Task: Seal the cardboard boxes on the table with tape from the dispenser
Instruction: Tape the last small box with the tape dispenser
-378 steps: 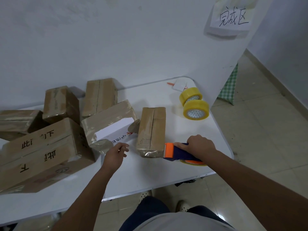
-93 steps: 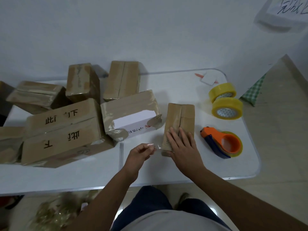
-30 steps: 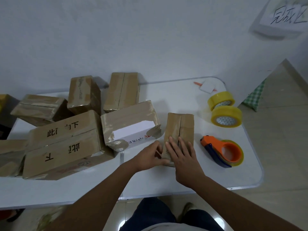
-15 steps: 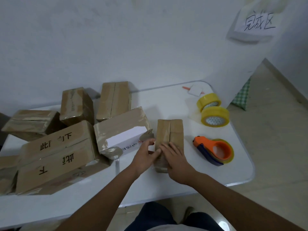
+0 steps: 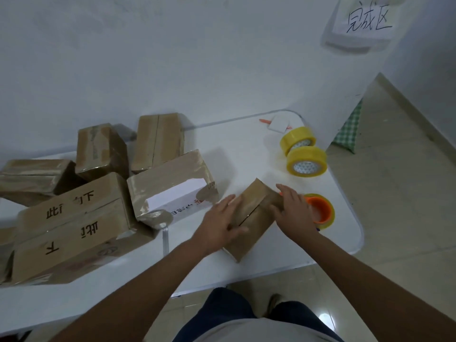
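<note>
From the head view, the small cardboard box (image 5: 251, 218) now lies turned diagonally on the white counter (image 5: 246, 154), where half a second ago it stood square to the edge with its seam running straight away from the person. The left hand (image 5: 219, 227) has shifted from the box's left edge onto its top, fingers spread flat and thumb pressed along the near part. The right hand (image 5: 293, 208) has slid to the far right corner, fingers straight and laid over the edge, covering part of the orange tape dispenser (image 5: 320, 209), which lies just beside the box as before. Two yellow tape rolls (image 5: 304, 155) stand farther back on the right, near a small white card (image 5: 280, 123) at the counter's far corner. A pile of taped cardboard boxes (image 5: 74, 206) fills the left side, one bearing black characters, another showing a white label. A white wall rises behind, with a handwritten paper sign (image 5: 367, 19) at upper right, and pale floor tiles (image 5: 407, 193) to the right.
</note>
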Demonstrator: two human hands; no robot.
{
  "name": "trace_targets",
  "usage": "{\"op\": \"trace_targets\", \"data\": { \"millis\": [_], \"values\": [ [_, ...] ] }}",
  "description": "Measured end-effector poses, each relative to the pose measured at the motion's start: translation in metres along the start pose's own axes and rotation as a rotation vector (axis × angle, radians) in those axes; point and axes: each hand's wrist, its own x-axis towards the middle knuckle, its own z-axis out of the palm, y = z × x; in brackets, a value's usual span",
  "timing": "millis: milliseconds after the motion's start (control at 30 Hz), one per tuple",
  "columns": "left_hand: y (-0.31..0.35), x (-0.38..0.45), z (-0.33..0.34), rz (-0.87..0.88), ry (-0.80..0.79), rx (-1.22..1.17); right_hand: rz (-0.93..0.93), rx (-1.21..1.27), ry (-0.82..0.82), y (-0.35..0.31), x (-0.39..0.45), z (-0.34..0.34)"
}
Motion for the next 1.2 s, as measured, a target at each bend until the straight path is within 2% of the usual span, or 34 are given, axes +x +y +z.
{"op": "trace_targets", "data": {
  "millis": [67, 133, 267, 367, 433, 500, 567, 633, 700, 800, 900, 1000, 1100, 1200],
  "values": [
    [0.012, -0.014, 0.014, -0.016, -0.117, 0.2, 0.001, -0.008, 0.028, 0.002, -0.006, 0.001],
    [0.014, -0.019, 0.019, 0.03, -0.151, 0.35, 0.015, 0.037, 0.025, 0.006, -0.011, 0.003],
    [0.001, -0.002, 0.0, 0.166, -0.282, 0.433, -0.013, 0.132, 0.013, 0.018, -0.014, 0.002],
    [-0.003, 0.018, -0.015, 0.288, -0.336, 0.551, -0.022, 0.214, -0.088, 0.016, -0.014, 0.004],
    [-0.005, 0.023, -0.017, 0.361, -0.247, 0.593, 0.011, 0.241, -0.076, 0.016, -0.017, 0.006],
    [-0.007, 0.018, -0.011, 0.398, -0.038, 0.592, 0.057, 0.265, 0.001, 0.021, -0.026, 0.003],
    [-0.008, 0.006, 0.001, 0.309, 0.127, 0.473, 0.094, 0.335, 0.03, 0.029, -0.04, 0.004],
    [-0.009, -0.007, 0.017, 0.194, 0.215, 0.328, 0.119, 0.4, -0.002, 0.033, -0.052, 0.006],
    [-0.007, -0.017, 0.03, 0.127, 0.22, 0.202, 0.139, 0.418, -0.041, 0.033, -0.059, 0.009],
    [-0.003, -0.017, 0.039, 0.041, -0.018, 0.003, 0.116, 0.397, -0.07, 0.032, -0.063, 0.013],
    [0.0, -0.005, 0.042, 0.073, -0.126, 0.04, 0.115, 0.405, -0.094, 0.024, -0.061, 0.015],
    [0.002, 0.004, 0.036, 0.082, -0.064, 0.174, 0.143, 0.512, -0.091, 0.011, -0.053, 0.012],
    [0.004, 0.006, 0.034, 0.183, 0.117, 0.336, 0.17, 0.656, -0.166, 0.003, -0.043, 0.009],
    [-0.004, 0.008, 0.04, 0.284, 0.09, 0.424, 0.183, 0.665, -0.215, 0.008, -0.034, 0.01]
  ]
}}
